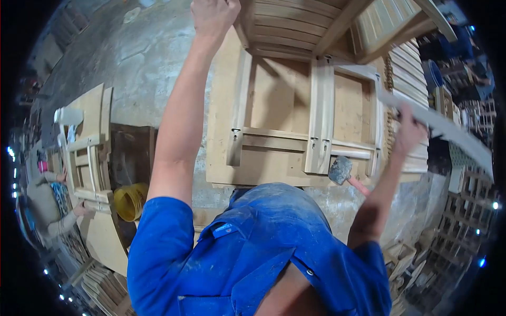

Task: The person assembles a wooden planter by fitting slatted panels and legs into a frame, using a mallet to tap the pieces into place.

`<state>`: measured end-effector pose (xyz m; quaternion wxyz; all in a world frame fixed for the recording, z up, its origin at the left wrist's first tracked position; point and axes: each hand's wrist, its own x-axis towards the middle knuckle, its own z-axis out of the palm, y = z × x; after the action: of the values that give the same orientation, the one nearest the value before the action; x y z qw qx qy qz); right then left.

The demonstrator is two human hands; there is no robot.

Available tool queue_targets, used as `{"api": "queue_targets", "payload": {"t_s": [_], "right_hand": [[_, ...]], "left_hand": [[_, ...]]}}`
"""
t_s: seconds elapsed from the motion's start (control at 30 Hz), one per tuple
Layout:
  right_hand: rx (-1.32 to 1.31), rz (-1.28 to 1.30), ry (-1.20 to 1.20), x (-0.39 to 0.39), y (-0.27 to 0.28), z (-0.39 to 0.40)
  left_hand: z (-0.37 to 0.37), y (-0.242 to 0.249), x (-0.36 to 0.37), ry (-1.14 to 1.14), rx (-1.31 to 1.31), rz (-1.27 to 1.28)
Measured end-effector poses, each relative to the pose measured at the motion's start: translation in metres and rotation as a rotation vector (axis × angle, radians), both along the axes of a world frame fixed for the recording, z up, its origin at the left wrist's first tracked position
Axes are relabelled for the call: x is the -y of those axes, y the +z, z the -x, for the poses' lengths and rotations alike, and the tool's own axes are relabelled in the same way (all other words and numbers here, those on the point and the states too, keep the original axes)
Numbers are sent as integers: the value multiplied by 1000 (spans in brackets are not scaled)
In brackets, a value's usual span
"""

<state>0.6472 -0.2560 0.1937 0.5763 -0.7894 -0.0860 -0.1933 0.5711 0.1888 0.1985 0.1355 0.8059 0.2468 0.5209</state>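
At the top edge, my left hand [215,18] is closed against the side of a slatted wooden chair [295,29], partly cut off by the frame. My right hand [410,131], at the right, grips a long pale wooden slat [448,126] that is smeared by motion. Below the chair, two wooden frames [316,116] lie side by side on a board-topped workbench [224,105]. A mallet [341,170] with a dark head and reddish handle rests by the near edge of the bench, close to the right frame.
A stack of wooden slats [408,79] lines the bench's right side. At the left, a co-worker's hands [79,209] touch another wooden frame [87,174] on a second bench. A yellow bucket [130,203] stands beside it. Stacked wooden parts [458,210] fill the right.
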Motion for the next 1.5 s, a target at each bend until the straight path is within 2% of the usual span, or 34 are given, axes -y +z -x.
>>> {"api": "queue_targets", "payload": {"t_s": [0.03, 0.07, 0.1, 0.13, 0.23, 0.33, 0.43, 0.5, 0.77, 0.93, 0.97, 1.0, 1.03, 1.07, 1.1, 1.17, 1.2, 1.23, 1.27, 1.3, 1.33, 1.37, 1.4, 1.43, 1.47, 1.5], "right_hand": [[-36, -55, 130, -21, -19, -21], [-143, -87, 199, -52, -29, -29], [-75, 68, 216, -75, -45, -41], [-102, 358, 146, -100, -47, -41], [-45, 460, 138, -139, -117, -85], [234, 499, 238, -159, -181, -124], [435, 710, 297, -164, -209, -139], [220, 373, 236, -178, -190, -123], [179, 497, 107, -198, -197, -131], [162, 568, 114, -198, -227, -137], [255, 606, 75, -198, -233, -138], [229, 840, 76, -198, -219, -129], [277, 1155, 107, -195, -218, -127], [369, 1443, 149, -191, -218, -123], [385, 1630, 212, -186, -244, -152], [397, 2049, 323, -185, -238, -155], [469, 1924, 390, -172, -270, -190], [184, 1526, 426, -166, -276, -197], [-11, 1075, 444, -159, -282, -205], [-152, 1121, 395, -161, -240, -166], [190, 809, 505, -141, -247, -156], [95, 778, 479, -134, -211, -105], [-65, 552, 530, -128, -206, -79], [-173, 524, 556, -123, -187, -43], [-281, 469, 584, -123, -197, -31], [-306, 425, 720, -123, -192, -5]], "left_hand": [[-5, 17, 18, -105, 12, 97], [-17, 13, 21, -128, 12, 121], [-30, 8, 17, -86, -65, 74], [-38, 6, 13, -38, -143, 20], [-39, 13, 12, -27, -162, 55], [-43, 12, 5, -59, -131, 33], [-42, 8, 5, -80, -117, 64], [-43, 8, 4, -84, -125, 105], [-47, 2, 4, -101, -49, -9], [-45, 7, 4, -206, 5, 72], [-43, 7, 3, -241, 14, 116], [-40, 12, 7, -265, 14, 107], [-35, 11, 7, -276, -120, 298], [-43, -21, -15, -221, -243, 233], [-25, -26, -2, -336, -169, 386], [4, -61, 6, -185, -302, 343], [36, -60, 23, -84, -415, 460], [77, -62, 39, -107, -459, 498], [122, -75, 60, -67, -407, 406], [162, -107, 74, 53, -378, 329], [215, -117, 100, 111, -377, 389], [273, -125, 132, 154, -369, 443], [325, -153, 164, 282, -285, 386], [381, -151, 206, 421, -301, 510], [431, -146, 251, 606, -304, 628], [484, -148, 294, 750, -293, 608]]}}
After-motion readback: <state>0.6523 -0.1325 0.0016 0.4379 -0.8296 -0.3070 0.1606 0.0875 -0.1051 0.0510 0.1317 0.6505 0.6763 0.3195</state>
